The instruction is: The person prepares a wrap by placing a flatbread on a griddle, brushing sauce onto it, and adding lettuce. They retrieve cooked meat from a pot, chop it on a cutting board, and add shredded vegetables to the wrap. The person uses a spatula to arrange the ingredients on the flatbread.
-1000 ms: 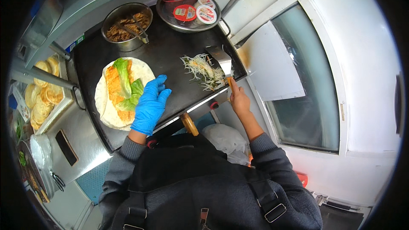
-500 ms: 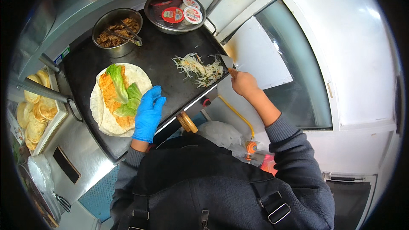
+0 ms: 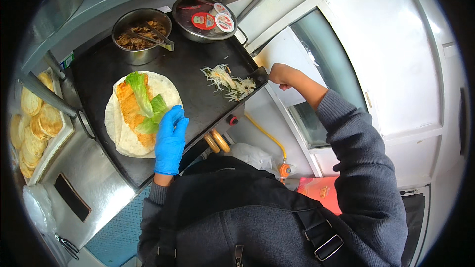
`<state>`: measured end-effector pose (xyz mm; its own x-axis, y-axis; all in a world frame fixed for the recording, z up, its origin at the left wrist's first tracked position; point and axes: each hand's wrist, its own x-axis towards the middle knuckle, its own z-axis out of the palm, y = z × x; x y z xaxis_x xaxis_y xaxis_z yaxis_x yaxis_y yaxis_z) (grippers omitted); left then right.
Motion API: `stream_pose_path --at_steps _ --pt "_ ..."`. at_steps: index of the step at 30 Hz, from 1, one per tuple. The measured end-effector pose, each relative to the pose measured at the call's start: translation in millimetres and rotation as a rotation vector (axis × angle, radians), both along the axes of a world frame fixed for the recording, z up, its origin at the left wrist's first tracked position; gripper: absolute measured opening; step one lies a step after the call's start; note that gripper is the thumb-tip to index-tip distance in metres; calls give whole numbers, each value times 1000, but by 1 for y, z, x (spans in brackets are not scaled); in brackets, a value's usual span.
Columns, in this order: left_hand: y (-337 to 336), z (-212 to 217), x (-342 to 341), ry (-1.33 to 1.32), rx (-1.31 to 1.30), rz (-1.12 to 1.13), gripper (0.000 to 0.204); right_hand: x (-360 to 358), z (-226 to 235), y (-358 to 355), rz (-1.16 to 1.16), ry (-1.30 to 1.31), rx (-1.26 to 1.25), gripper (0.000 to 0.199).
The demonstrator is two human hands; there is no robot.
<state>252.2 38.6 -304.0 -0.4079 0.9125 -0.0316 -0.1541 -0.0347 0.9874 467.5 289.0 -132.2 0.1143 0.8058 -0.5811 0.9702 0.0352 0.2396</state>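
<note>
While your gloved left hand (image 3: 169, 141) lies open on the flatbread (image 3: 123, 133), your right hand (image 3: 282, 75), fisted on a spatula (image 3: 260, 75), sits just right of the shredded vegetables (image 3: 228, 83).

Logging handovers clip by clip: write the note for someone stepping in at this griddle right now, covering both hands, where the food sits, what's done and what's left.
Left hand, in a blue glove, rests flat on the near edge of the flatbread, by the lettuce.
Right hand, bare, grips a spatula handle at the griddle's right edge; the blade meets the shredded vegetables.
Flatbread lies open on the griddle, with an orange filling strip and lettuce on it.
Done: bread laid out, strip and lettuce on.
Left, probably: shreds are not yet on the bread, which is unrolled. Meat pot with tongs stands behind.
</note>
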Motion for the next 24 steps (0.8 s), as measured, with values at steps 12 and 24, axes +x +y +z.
stream_pose_path --at_steps 12,24 --pt "3 -5 4 -101 5 4 34 -42 31 -5 235 -85 -104 40" --pt "15 2 13 -20 -54 -1 34 29 -34 -34 497 180 364 38"
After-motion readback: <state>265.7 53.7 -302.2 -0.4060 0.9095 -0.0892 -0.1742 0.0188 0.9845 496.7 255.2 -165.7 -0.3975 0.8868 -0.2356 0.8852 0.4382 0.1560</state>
